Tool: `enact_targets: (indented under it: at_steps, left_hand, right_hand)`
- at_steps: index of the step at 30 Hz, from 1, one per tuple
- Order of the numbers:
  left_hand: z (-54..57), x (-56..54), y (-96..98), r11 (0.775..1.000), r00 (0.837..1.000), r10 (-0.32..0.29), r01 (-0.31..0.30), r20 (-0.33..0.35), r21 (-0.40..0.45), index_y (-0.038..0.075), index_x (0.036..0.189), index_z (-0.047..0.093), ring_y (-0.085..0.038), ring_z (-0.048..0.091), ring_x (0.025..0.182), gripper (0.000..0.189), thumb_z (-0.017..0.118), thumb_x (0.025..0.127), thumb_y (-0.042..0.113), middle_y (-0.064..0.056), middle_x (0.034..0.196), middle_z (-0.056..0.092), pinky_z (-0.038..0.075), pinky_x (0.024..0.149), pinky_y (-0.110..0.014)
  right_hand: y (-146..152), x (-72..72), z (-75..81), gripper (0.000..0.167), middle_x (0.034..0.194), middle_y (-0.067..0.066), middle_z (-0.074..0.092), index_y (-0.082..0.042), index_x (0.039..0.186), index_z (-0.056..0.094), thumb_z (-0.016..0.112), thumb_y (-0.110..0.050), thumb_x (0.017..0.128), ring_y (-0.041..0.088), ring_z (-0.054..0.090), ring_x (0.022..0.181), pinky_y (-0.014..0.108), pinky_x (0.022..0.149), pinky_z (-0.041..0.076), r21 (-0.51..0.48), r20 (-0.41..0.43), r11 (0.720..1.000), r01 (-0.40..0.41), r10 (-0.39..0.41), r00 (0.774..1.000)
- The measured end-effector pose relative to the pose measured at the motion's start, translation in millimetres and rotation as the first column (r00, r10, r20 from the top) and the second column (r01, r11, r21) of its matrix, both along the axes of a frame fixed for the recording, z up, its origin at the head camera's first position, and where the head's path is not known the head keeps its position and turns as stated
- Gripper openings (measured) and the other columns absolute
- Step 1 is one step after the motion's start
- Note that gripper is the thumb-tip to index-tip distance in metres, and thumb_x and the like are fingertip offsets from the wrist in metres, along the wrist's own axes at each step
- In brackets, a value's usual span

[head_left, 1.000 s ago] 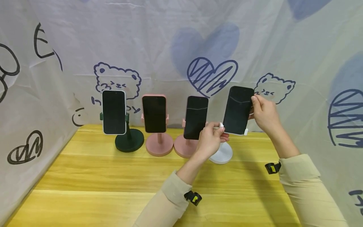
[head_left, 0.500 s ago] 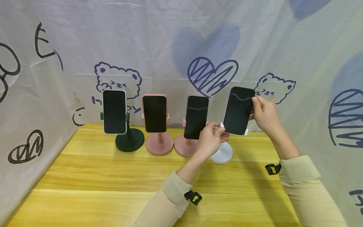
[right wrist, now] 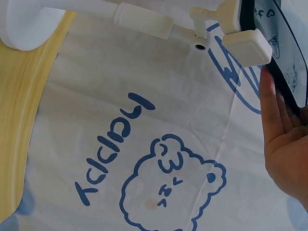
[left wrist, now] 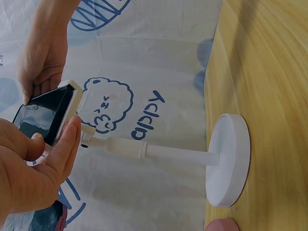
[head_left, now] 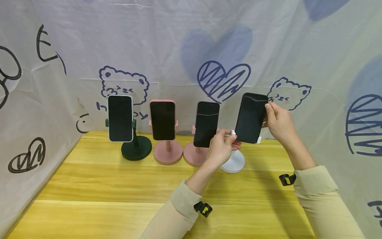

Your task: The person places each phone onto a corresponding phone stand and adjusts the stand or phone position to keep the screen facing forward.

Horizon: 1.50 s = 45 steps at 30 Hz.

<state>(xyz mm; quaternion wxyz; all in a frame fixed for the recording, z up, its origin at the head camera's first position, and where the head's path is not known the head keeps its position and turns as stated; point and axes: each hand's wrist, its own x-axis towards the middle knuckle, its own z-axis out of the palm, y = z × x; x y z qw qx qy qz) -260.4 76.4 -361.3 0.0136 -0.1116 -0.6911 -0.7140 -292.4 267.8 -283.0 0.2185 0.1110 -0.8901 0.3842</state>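
Observation:
A black-screened phone (head_left: 251, 118) leans slightly right in the white holder of a white phone stand (head_left: 232, 162). My right hand (head_left: 279, 121) grips the phone's upper right edge, thumb in front and fingers behind. At the lower left corner, my left hand (head_left: 222, 146) pinches the holder beside a small white clip (head_left: 233, 132). In the left wrist view, the left thumb (left wrist: 34, 147) lies in front of the phone, with the fingers behind the holder. The right wrist view shows a white clip (right wrist: 248, 48) at the phone's edge, close to the right fingers.
Left of the white stand, phones stand upright in a pink stand (head_left: 195, 154), another pink stand (head_left: 167, 152) and a dark green stand (head_left: 136, 148). All are on a yellow wooden table (head_left: 119, 186), against a printed cloth backdrop (head_left: 167, 39).
The top of the phone has tipped down slightly, and the reflection on its screen has moved toward the top edge. Both hands keep their grips.

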Motion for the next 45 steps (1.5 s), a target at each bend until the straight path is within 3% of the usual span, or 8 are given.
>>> enact_targets:
  at_steps: [19,32,39,42,45]
  left_hand:
    - [-0.1,-1.1,-0.6,1.000,1.000,0.002,-0.002,-0.001,-0.015,-0.008,0.131,0.059,-0.023,0.077,0.082,0.029,0.057,0.107,0.008,-0.017,0.095,0.076,0.063,0.074,-0.027]
    - [-0.9,-0.6,-2.9,0.998,1.000,-0.004,0.003,-0.011,-0.058,-0.007,0.133,0.058,-0.021,0.077,0.083,0.032,0.058,0.107,0.011,-0.016,0.098,0.075,0.063,0.077,-0.029]
    - [-1.2,-0.4,-3.9,0.997,1.000,0.008,-0.009,-0.026,-0.076,-0.006,0.134,0.059,-0.021,0.077,0.082,0.033,0.059,0.107,0.013,-0.017,0.102,0.075,0.063,0.077,-0.030]
    - [-0.9,-0.3,-4.3,0.996,1.000,0.006,-0.009,-0.026,-0.088,-0.006,0.135,0.058,-0.020,0.077,0.082,0.034,0.059,0.107,0.014,-0.016,0.103,0.075,0.063,0.077,-0.030]
    - [-0.5,-0.5,-4.6,0.995,1.000,0.006,-0.009,-0.026,-0.096,-0.006,0.135,0.059,-0.020,0.077,0.081,0.035,0.059,0.107,0.015,-0.015,0.101,0.075,0.063,0.077,-0.030]
  right_hand:
    - [0,2.5,-3.3,0.044,0.087,0.027,0.068,0.005,0.096,0.058,0.039,-0.030,0.114,-0.004,0.060,0.064,0.014,0.058,0.056,0.011,-0.008,1.000,-0.009,0.009,1.000]
    - [0,3.4,-8.4,0.042,0.085,0.026,0.066,0.005,0.097,0.060,0.041,-0.028,0.114,0.000,0.061,0.064,0.016,0.058,0.057,-0.001,-0.017,1.000,-0.017,0.017,1.000]
    - [0,3.5,-12.0,0.041,0.086,0.027,0.069,0.006,0.102,0.063,0.041,-0.028,0.114,-0.004,0.060,0.064,0.013,0.058,0.055,0.019,-0.024,1.000,-0.020,0.021,1.000]
    - [0,3.6,-12.8,0.042,0.088,0.027,0.071,0.006,0.106,0.064,0.041,-0.028,0.114,0.002,0.064,0.067,0.013,0.059,0.055,0.036,-0.028,0.999,-0.013,0.014,1.000]
    - [0,4.1,-12.9,0.043,0.091,0.027,0.071,0.006,0.111,0.065,0.040,-0.029,0.114,0.021,0.071,0.072,0.013,0.060,0.055,0.052,-0.031,0.999,-0.012,0.014,0.999]
